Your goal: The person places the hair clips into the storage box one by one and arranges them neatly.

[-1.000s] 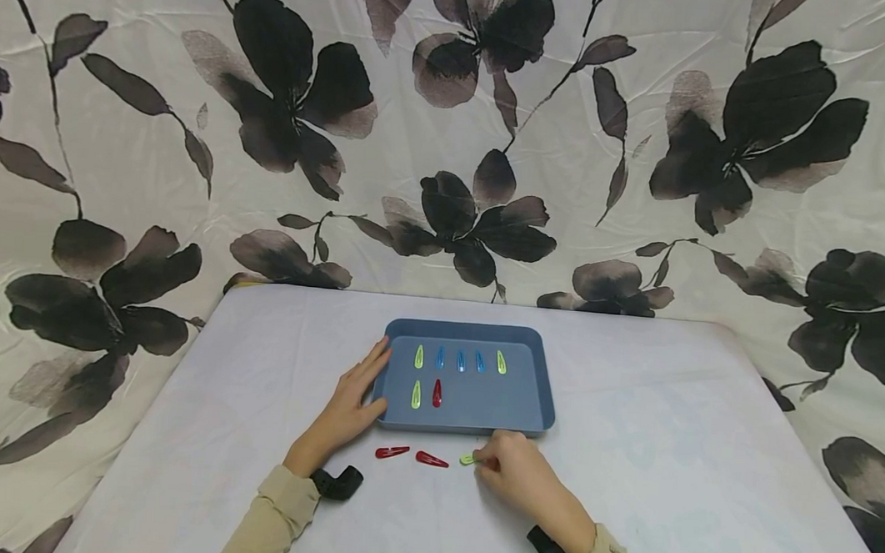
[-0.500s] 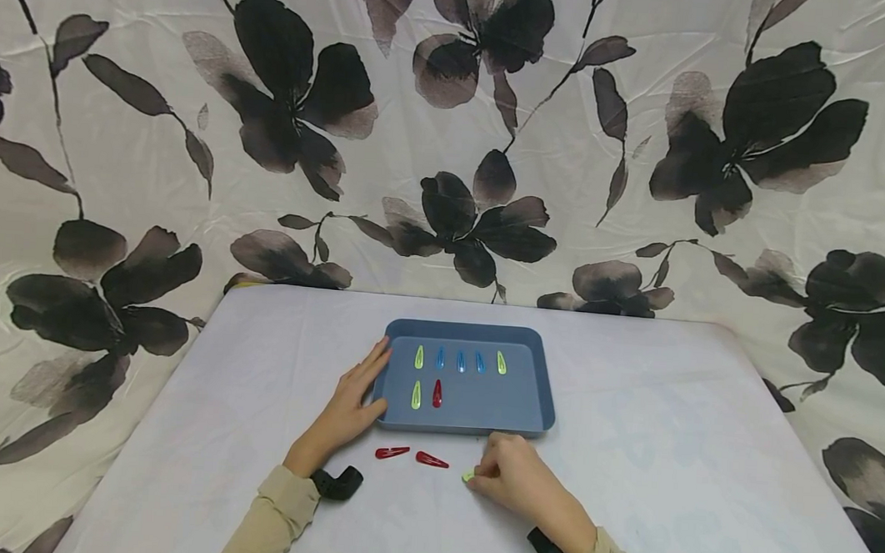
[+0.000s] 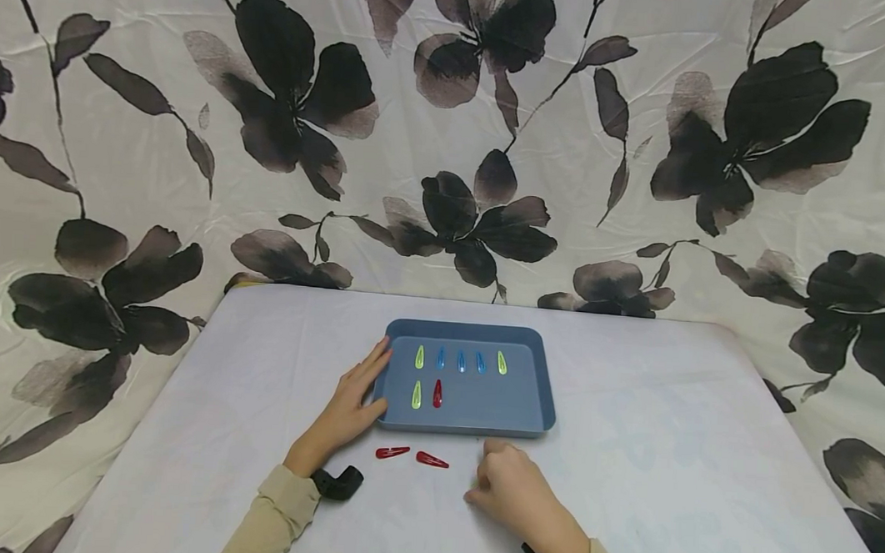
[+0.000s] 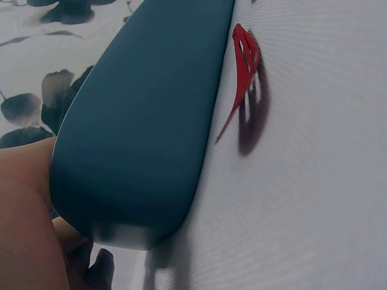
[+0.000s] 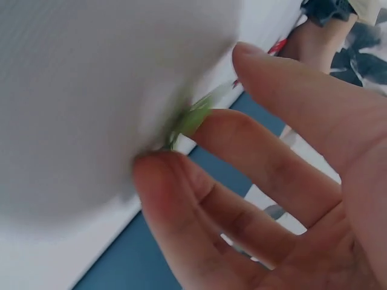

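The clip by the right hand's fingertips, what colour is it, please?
Green; the clip shows best in the right wrist view.

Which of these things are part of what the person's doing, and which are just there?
Probably part of the job:
blue tray, touched by the left hand
three green clips, three blue clips and one red clip inside it
another green clip, blurred, at the right hand
two red clips outside the tray

Probably just there:
white-covered table
floral cloth beyond it
black wrist gear
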Available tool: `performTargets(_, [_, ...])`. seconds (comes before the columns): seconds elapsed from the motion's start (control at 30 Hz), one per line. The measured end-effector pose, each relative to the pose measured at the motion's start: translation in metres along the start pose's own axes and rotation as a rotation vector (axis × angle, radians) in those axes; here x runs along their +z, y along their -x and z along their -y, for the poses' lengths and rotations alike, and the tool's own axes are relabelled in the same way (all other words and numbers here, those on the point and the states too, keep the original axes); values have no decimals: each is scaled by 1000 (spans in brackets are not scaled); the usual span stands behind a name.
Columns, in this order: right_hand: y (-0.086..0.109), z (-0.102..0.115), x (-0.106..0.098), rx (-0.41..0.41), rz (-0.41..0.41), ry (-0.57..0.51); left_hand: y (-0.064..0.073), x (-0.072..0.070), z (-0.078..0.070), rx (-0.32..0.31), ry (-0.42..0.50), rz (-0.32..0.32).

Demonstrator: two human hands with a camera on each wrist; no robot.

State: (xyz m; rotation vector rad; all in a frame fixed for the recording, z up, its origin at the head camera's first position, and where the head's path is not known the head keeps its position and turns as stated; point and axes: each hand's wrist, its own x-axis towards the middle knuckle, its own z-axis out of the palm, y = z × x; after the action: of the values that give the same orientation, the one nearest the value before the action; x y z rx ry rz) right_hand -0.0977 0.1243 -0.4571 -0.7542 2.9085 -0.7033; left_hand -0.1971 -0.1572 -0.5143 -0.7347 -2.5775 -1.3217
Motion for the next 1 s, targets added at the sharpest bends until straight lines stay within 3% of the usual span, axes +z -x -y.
performTargets(0.23, [4,9,3,-21,-80,142,0,1,1,1,-10,-2])
performTargets(0.67, [6,16,11,-2,-147,338,0,1,-1,-6,-12,-2])
performTargets(1.0, [3,14,13,-1,-188,328,0,1,0,-3,-13,-1])
